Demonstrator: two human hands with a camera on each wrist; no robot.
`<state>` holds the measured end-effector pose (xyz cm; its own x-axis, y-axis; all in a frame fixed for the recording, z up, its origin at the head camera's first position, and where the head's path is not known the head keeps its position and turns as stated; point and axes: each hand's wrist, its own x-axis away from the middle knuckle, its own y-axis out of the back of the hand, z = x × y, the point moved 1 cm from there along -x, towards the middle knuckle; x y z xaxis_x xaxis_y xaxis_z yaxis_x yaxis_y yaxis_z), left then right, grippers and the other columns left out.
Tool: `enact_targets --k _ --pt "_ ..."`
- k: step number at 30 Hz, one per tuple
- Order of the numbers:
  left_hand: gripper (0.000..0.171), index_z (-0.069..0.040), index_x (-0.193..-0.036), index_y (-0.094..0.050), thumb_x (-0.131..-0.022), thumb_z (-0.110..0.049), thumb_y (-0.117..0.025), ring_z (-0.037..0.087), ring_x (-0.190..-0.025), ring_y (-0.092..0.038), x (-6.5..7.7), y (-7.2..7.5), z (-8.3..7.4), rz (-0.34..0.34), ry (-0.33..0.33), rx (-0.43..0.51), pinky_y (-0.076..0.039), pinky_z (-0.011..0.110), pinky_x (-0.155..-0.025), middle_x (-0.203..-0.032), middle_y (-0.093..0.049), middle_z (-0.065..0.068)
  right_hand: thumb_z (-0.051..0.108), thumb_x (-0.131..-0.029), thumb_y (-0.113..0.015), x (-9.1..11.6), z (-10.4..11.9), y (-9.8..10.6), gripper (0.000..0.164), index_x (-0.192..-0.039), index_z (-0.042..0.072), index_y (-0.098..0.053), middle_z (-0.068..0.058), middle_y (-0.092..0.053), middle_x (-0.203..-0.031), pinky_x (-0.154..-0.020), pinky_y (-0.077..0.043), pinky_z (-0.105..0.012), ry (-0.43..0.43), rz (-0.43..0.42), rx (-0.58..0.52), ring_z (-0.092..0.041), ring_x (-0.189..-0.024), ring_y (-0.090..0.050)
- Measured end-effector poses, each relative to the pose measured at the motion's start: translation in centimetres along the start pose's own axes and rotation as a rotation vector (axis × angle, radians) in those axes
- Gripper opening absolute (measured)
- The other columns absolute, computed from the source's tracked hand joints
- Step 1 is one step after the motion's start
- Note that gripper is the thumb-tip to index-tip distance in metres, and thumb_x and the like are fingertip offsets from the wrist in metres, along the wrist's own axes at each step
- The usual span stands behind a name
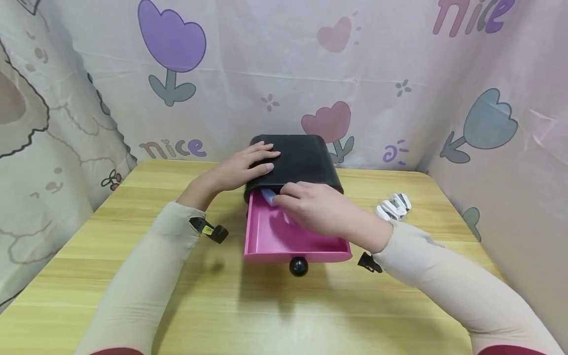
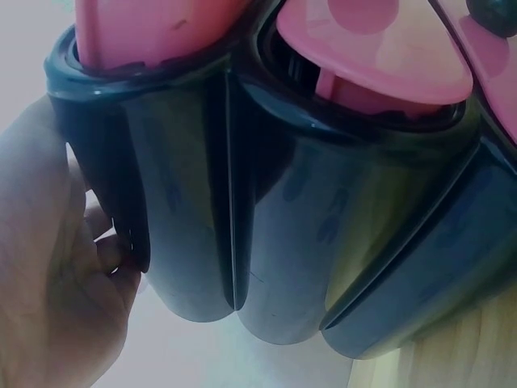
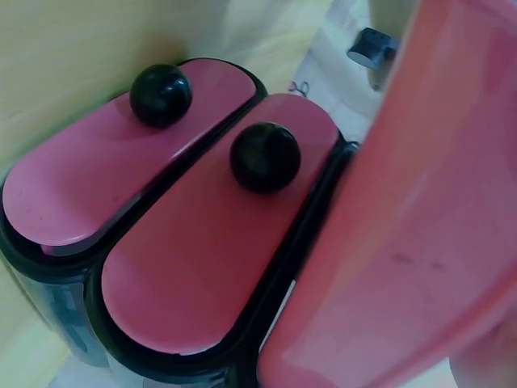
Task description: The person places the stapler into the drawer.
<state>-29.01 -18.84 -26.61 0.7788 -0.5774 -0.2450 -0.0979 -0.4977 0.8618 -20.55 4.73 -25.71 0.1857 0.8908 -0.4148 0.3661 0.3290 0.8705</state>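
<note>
Right, from the head camera, the left hand [image 1: 241, 167] rests with fingers spread on the top of the black cabinet [image 1: 301, 160], while the right hand [image 1: 317, 209] reaches into the pulled-out pink drawer [image 1: 284, 257]. Its fingers are curled and look to be pinching the light-blue piece [image 1: 268, 196], at the drawer's back left, just by the cabinet's mouth. That piece lies left of the right fingertips, its visible length slanting from back left to front right, near end at the fingers; the right hand is clearly the nearer. Over to the left wrist: that hand sits against the black shell, no blue piece visible. And the right wrist shows two lower drawer fronts, each with a black knob [image 3: 265, 158], beside the open drawer; the pinch itself I cannot tell from there.
</note>
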Motion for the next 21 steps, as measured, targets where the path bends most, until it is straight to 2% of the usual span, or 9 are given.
enact_targets --k 4,10,21 --pt "0.051 -0.022 -0.147 -0.048 -0.101 -0.046 -0.047 0.021 -0.149 -0.01 0.1 0.0 0.0 -0.005 0.005 0.0 -0.015 0.05 -0.117 -0.158 -0.029 0.002 0.011 -0.089 -0.071 0.8 -0.3 0.4 0.025 -0.113 0.007 -0.07 -0.005 -0.065 -0.105 -0.082 -0.054 -0.032 -0.011 -0.059 -0.042 -0.019 -0.093 -0.063" --pt "0.051 -0.022 -0.147 -0.048 -0.101 -0.045 -0.047 0.022 -0.149 -0.01 0.1 -0.1 0.0 -0.003 0.004 0.003 -0.014 0.05 -0.117 -0.158 -0.029 0.003 0.013 -0.087 -0.074 2.1 -0.7 0.8 0.029 -0.115 0.007 -0.071 -0.005 -0.066 -0.106 -0.086 -0.053 -0.034 -0.062 -0.092 -0.085 -0.02 -0.097 -0.063" --pt "0.051 -0.021 -0.147 -0.047 -0.102 -0.043 -0.047 0.023 -0.149 -0.008 0.0 -0.1 0.0 0.007 0.01 0.011 -0.012 0.053 -0.117 -0.159 -0.028 0.003 0.011 -0.079 -0.082 6.1 -2.1 1.9 0.042 -0.118 0.008 -0.07 -0.004 -0.067 -0.113 -0.085 -0.054 -0.04 -0.249 -0.172 -0.196 -0.021 -0.102 -0.064"
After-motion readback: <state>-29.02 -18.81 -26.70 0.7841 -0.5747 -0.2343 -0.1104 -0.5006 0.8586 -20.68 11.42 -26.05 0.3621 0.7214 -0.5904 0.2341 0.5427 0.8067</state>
